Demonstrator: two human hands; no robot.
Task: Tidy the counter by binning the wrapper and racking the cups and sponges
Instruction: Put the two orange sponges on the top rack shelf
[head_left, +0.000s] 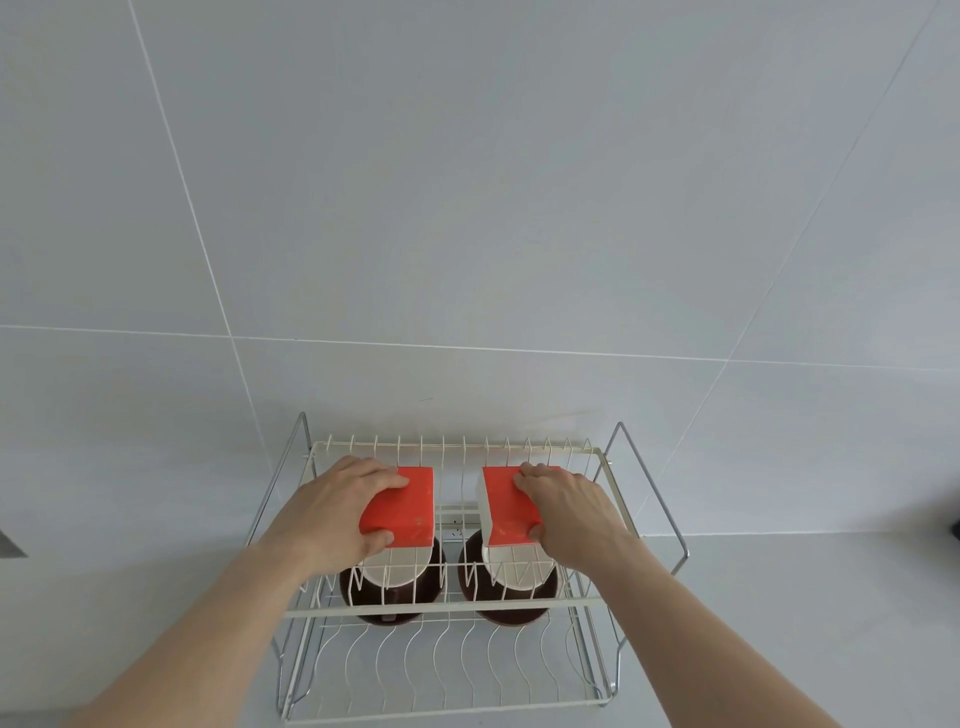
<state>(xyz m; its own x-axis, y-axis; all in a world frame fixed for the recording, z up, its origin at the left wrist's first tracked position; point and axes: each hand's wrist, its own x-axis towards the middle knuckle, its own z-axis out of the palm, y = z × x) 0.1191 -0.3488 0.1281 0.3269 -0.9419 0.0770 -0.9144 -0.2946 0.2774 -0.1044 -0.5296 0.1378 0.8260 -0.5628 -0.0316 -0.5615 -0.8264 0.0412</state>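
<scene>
A white two-tier wire rack (452, 613) stands against the tiled wall. My left hand (340, 506) grips an orange-and-white sponge (408, 506) on the left of the upper tier. My right hand (569, 512) grips a second orange-and-white sponge (506, 506) on the right of that tier. Below them, two dark brown cups with white bases sit upside down on the lower tier, the left cup (389, 584) under the left sponge and the right cup (511, 587) under the right one. No wrapper shows.
The rack rests on a pale grey counter (779, 623) that extends to both sides. A dark object (955, 527) pokes in at the right edge. A grey corner (10, 545) shows at the left edge. Large white wall tiles fill the upper view.
</scene>
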